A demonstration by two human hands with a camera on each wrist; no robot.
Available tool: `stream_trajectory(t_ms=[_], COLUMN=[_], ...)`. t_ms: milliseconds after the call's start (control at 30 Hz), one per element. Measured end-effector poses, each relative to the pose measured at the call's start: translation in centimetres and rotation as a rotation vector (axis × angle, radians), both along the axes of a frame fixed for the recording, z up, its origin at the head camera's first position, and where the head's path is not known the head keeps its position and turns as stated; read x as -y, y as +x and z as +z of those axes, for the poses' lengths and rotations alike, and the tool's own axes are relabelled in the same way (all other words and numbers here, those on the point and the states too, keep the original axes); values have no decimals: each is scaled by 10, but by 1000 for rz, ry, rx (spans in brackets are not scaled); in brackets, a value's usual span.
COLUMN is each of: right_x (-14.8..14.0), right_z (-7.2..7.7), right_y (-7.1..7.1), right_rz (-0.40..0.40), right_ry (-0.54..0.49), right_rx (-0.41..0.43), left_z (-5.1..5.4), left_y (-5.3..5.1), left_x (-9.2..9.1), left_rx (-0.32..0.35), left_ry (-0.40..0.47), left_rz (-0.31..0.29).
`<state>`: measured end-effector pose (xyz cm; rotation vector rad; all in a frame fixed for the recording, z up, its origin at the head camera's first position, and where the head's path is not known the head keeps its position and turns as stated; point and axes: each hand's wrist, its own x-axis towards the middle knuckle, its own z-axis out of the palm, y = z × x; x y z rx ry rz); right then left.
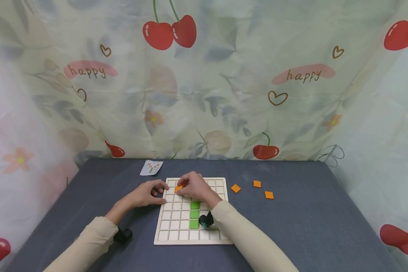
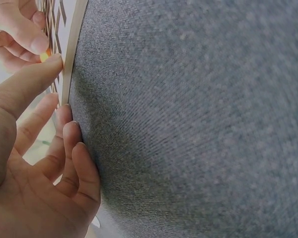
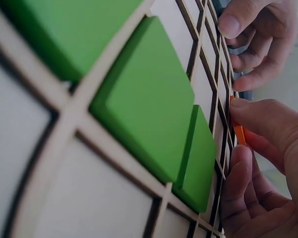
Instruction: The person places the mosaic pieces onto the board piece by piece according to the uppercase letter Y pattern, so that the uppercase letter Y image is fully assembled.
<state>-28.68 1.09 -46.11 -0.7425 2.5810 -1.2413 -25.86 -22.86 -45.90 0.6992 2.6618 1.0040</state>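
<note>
A white wooden grid board [image 1: 170, 225] lies on the table, with a column of green tiles [image 1: 194, 214] in its cells. My right hand [image 1: 196, 187] is over the upper part of the board. Its thumb and finger pinch an orange square tile [image 1: 178, 189] at a cell near the upper left; in the right wrist view that orange tile [image 3: 238, 130] stands partly hidden by the fingers. At the board's left edge rests my left hand [image 1: 146, 193], its thumb and fingertips touching the rim, fingers loosely bent. The left wrist view shows this left hand [image 2: 44, 163] against the rim.
Three loose orange tiles [image 1: 235, 188] lie on the dark table [image 1: 312, 215] to the right of the board. A small card with a coloured grid pattern [image 1: 151, 167] lies behind the board, to the left. A printed curtain [image 1: 204, 94] hangs behind the table.
</note>
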Motion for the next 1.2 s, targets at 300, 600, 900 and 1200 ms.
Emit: stream_trajectory(t_ms=[300,600,900,1200], right_x=[2,3,-5,-36], right_z=[0,2,4,13], right_y=[0,1,2,2], right_rz=[-15,-18,13,101], right_ry=[8,26,-12,-116], right_rx=[-5,-14,5,-1], left_z=[0,1,-1,-2], left_y=[1,1,0,-2], left_x=[-1,-1,1,1], left_rx=[3,1,-1,-5], left_ry=[-2,-3,-7,-15], left_rz=[8,5,1,-3])
